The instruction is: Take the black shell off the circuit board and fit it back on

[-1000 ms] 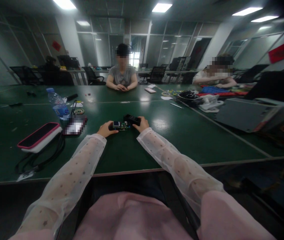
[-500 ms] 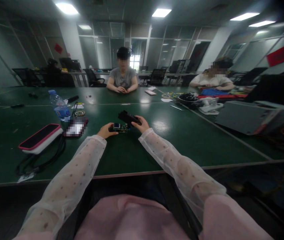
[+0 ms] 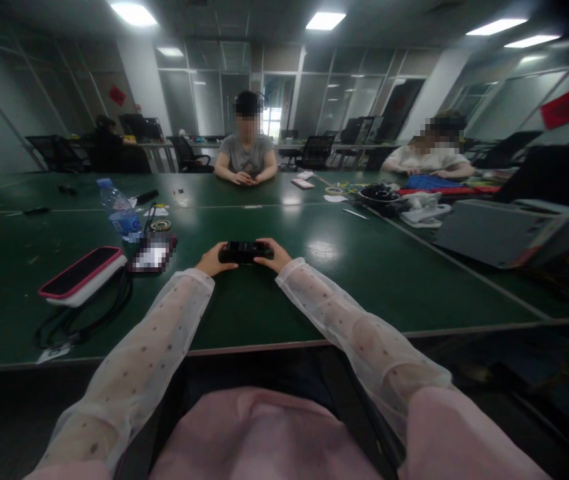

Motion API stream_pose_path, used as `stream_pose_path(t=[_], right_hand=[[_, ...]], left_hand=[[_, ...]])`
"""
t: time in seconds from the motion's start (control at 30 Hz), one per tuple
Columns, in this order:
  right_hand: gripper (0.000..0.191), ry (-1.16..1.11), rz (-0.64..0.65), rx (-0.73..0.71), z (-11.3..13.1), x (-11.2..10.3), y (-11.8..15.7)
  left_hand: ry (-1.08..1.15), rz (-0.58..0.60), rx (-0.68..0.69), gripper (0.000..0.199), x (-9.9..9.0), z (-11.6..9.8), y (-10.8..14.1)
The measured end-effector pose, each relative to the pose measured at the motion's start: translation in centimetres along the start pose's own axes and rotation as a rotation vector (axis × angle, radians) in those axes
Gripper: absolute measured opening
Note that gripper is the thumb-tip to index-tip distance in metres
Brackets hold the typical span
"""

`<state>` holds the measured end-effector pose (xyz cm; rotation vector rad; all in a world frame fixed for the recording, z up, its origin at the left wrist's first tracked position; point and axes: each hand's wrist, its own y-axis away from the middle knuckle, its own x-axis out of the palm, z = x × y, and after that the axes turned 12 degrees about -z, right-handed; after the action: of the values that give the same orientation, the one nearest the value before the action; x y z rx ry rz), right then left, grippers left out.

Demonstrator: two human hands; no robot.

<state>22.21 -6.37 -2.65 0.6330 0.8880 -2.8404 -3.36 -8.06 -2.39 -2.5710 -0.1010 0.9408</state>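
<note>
Both hands hold one black device [image 3: 246,252] over the green table. My left hand [image 3: 211,260] grips its left end, thumb along the near edge. On the right end, my right hand [image 3: 276,256] is closed round the casing, fingers on top and thumb at the near side. A black cover lies over the device, and the circuit board inside is hidden apart from a thin strip at the near edge. Whether the cover is fully seated cannot be made out.
Left on the green table [image 3: 244,313] are a water bottle [image 3: 123,217], a phone [image 3: 153,255], a pink-edged case [image 3: 83,275] and a tape roll [image 3: 159,226]. Grey binders [image 3: 489,233] and a pen [image 3: 356,215] lie right. Two people [image 3: 247,157] sit across.
The black cover in my right hand has come down and left onto the circuit board in my left hand. The board's small screen and green parts are now covered. My left hand has barely moved.
</note>
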Motion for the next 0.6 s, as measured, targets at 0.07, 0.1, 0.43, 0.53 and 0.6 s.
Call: stream_pose_path(t=[0.07, 0.1, 0.43, 0.53, 0.6], right_hand=[[0.058, 0.061, 0.03, 0.009, -0.4, 0.0, 0.0], [0.059, 0.083, 0.043, 0.01, -0.6, 0.0, 0.0], [0.061, 0.092, 0.067, -0.027, -1.0, 0.1, 0.0], [0.061, 0.094, 0.076, -0.029, -0.9, 0.0, 0.1], [0.061, 0.1, 0.083, -0.03, -0.7, -0.1, 0.2]], left_hand=[[-0.004, -0.002, 0.018, 0.083, 0.0, 0.0, 0.1], [-0.013, 0.005, 0.026, 0.083, 0.0, 0.0, 0.1], [-0.157, 0.041, -0.006, 0.077, -0.2, -0.5, 0.1], [-0.165, 0.052, -0.001, 0.075, -0.3, -0.7, 0.1], [-0.174, 0.061, 0.001, 0.073, -0.4, -1.0, 0.2]])
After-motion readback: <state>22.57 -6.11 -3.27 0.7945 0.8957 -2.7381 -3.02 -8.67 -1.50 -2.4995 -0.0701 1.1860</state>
